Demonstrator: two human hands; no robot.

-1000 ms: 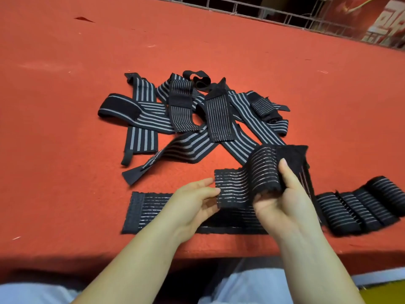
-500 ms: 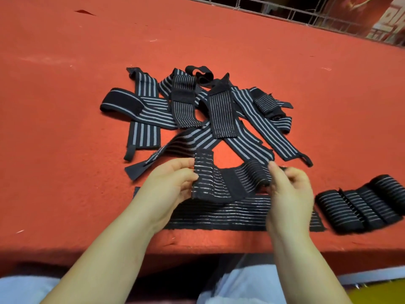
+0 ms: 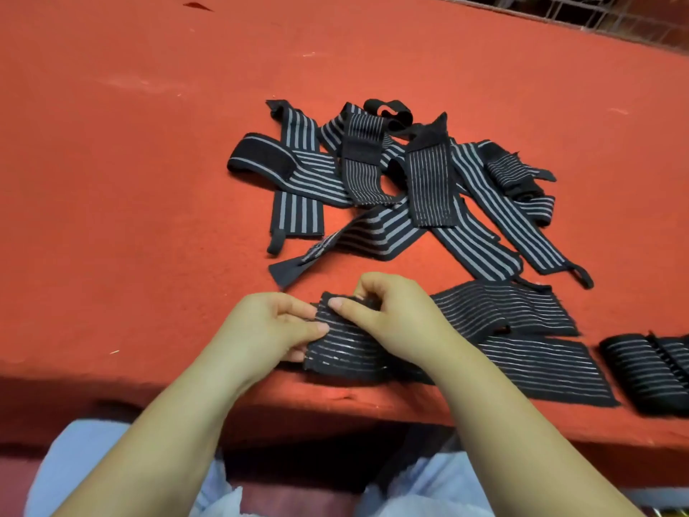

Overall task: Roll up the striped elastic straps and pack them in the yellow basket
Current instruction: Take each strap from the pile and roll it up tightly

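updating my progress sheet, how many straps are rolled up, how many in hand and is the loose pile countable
Rolled straps, right edge: at least 2 in view, the frame cuts them off
Strap being rolled, held by left hand and right hand: 1
Loose pile: tangled, cannot count
Total countable: 3

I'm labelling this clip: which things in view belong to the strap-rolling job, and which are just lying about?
Belongs to the job:
strap being rolled, pinched by left hand and right hand
loose strap pile
rolled straps

Just lying about:
red table cover
metal railing
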